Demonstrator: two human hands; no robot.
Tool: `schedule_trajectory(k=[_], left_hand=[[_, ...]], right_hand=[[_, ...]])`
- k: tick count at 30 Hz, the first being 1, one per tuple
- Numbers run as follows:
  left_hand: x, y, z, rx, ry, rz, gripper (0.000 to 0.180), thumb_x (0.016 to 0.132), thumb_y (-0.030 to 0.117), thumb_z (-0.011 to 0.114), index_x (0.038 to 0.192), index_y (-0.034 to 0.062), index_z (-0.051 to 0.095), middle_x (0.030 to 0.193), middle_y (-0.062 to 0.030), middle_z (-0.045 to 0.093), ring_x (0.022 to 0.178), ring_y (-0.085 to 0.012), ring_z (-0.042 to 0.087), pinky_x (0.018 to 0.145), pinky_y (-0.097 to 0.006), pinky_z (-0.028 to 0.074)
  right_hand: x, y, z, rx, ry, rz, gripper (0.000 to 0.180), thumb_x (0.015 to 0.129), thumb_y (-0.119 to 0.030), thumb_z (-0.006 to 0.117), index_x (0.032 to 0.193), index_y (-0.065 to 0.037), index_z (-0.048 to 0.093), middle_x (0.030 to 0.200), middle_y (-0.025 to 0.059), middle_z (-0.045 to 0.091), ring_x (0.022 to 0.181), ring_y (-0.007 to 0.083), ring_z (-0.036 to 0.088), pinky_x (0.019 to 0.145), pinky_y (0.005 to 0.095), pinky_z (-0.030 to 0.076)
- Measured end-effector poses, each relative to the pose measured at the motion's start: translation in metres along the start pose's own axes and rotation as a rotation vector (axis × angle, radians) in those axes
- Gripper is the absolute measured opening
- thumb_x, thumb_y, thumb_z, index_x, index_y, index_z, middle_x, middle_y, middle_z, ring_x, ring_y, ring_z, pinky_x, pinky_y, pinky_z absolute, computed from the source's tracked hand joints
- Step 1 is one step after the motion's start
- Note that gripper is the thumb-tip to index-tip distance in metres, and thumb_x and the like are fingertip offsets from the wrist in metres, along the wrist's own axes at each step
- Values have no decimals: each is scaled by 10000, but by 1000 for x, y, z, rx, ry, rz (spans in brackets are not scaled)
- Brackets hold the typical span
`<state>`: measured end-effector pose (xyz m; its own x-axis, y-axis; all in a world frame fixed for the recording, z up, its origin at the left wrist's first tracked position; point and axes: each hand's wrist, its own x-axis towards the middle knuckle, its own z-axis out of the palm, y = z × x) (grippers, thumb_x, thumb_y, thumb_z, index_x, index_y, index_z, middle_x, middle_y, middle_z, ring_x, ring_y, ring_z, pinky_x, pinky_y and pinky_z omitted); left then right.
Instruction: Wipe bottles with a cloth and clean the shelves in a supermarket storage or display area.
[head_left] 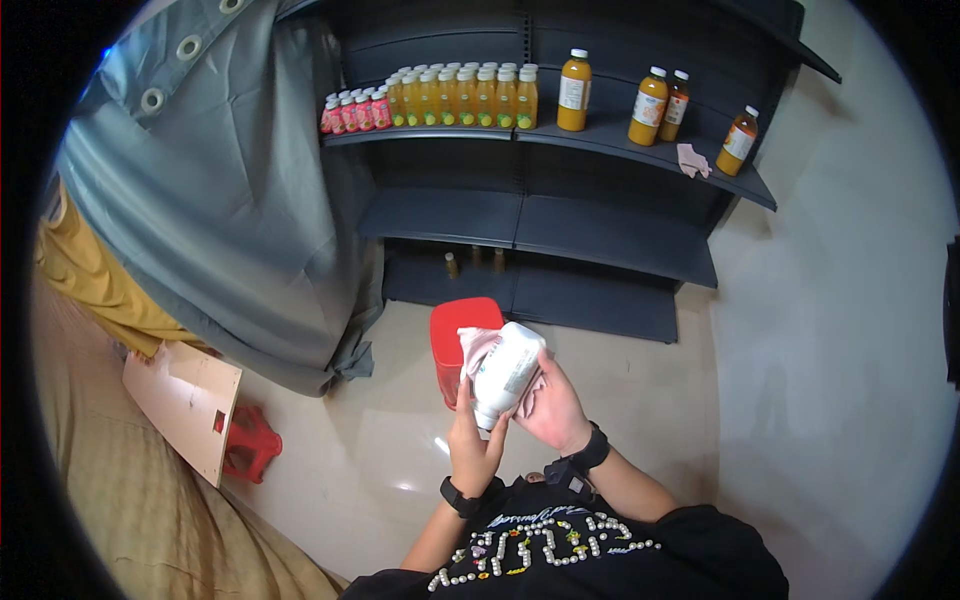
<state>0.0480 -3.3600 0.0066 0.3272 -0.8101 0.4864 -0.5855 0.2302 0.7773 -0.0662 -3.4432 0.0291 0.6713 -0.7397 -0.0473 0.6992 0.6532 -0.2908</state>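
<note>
You are holding one white bottle (510, 368) in front of your chest, above the floor (390, 435), using both hands. It is lying tilted, its narrow capped end pointing down toward you. Your left grip (472, 436) is grasping its lower left side, fingers and thumb resting near the cap. Your right grip (553, 408) is grasping its right side, thumb pressing along the edge. Pink cloth (478, 344) is showing on both sides of the bottle; whether it is one piece or two, you cannot tell from here. You are wearing two black wristbands, one on each wrist.

Just behind the bottle, one red boxy object (462, 318) is standing on the floor. Beyond it, a dark shelf unit (610, 230) is carrying bottles. On its upper loaded shelf, four large orange bottles (574, 92) are standing toward the right, with one small pink cloth piece (692, 161) lying between the last two. Farther left, yellow bottles (462, 98) are standing in several rows, about seven across the front, beside a cluster of pink bottles (357, 112), about five in front. On the lowest shelf, three small bottles (451, 266) are standing dimly.

At left, one grey curtain (225, 200) is hanging, and one wooden board (185, 405) is leaning near one red stool (252, 445).
</note>
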Motion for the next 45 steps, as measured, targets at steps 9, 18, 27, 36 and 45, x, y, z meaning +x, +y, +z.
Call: schedule_trajectory(k=[9, 18, 27, 36, 45], left_hand=[[-28, -1, -66, 99, 18, 73, 678, 841, 102, 625, 1413, -18, 282, 1104, -251, 596, 974, -340, 630, 792, -366, 493], [-109, 8, -152, -42, 402, -202, 714, 843, 50, 595, 1443, 0, 213, 1060, -208, 621, 898, -226, 639, 765, -324, 491], [-182, 26, -162, 365, 607, -224, 766, 785, -74, 638, 1433, 24, 242, 1087, -188, 602, 994, -237, 613, 840, -335, 474], [-193, 75, -95, 450, 675, -227, 795, 748, -30, 704, 1418, 14, 277, 1075, -196, 612, 967, -248, 623, 818, -329, 477], [-204, 119, 15, 46, 785, -443, 642, 873, 81, 576, 1417, -7, 248, 1196, -170, 520, 910, -209, 601, 773, -318, 500]], right_hand=[[13, 57, 15, -104, -120, 169, 578, 905, -363, 573, 1364, -79, 365, 1317, 83, 491, 1218, 225, 486, 1039, 424, 370], [19, 160, 63, -94, -353, 514, 574, 889, -338, 609, 1349, -72, 391, 1305, 78, 500, 1215, 213, 488, 1048, 396, 372], [-16, 192, 79, -177, -462, 647, 557, 945, -469, 468, 1346, -89, 398, 1291, 42, 512, 1192, 161, 495, 1005, 333, 394], [-57, 153, 46, -77, -423, 926, 570, 943, -502, 444, 1339, -93, 411, 1258, 58, 539, 1154, 186, 537, 996, 366, 422], [-79, 74, -6, 3, -315, 1134, 566, 914, -496, 499, 1316, -102, 444, 1224, 64, 551, 1102, 188, 573, 906, 351, 493]])
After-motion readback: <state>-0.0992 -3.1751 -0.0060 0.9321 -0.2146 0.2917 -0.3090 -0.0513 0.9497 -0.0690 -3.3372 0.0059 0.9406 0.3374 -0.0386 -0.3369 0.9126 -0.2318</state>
